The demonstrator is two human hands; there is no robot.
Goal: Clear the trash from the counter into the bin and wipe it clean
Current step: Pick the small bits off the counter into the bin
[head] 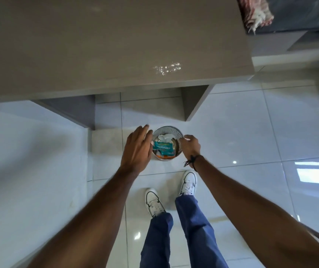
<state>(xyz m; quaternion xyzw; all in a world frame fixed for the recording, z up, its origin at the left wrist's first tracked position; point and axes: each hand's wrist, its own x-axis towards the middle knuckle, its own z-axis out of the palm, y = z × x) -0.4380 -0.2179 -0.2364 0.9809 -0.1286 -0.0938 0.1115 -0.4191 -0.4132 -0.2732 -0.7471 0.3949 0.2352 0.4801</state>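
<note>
A small round metal bin (167, 132) is seen standing on the glossy white floor tiles (241, 120) just in front of the grey counter (97, 45); its left wall is hidden behind the left hand (136, 149), which is spread flat with fingers extended and nothing held. The right hand (190, 145) is curled at the bin's right rim; whether the rim is actually pinched cannot be told. Inside the bin a teal packet (163, 147) with unreadable print, crumpled white paper (165, 137) and an orange scrap (166, 156), mostly covered, are noted. A scatter of pale crumbs or droplets (167, 68), too blurred to identify, lies on the counter near its front edge. A fringed red-and-white cloth (255, 12), cut off by the frame top, rests on a dark surface at upper right.
</note>
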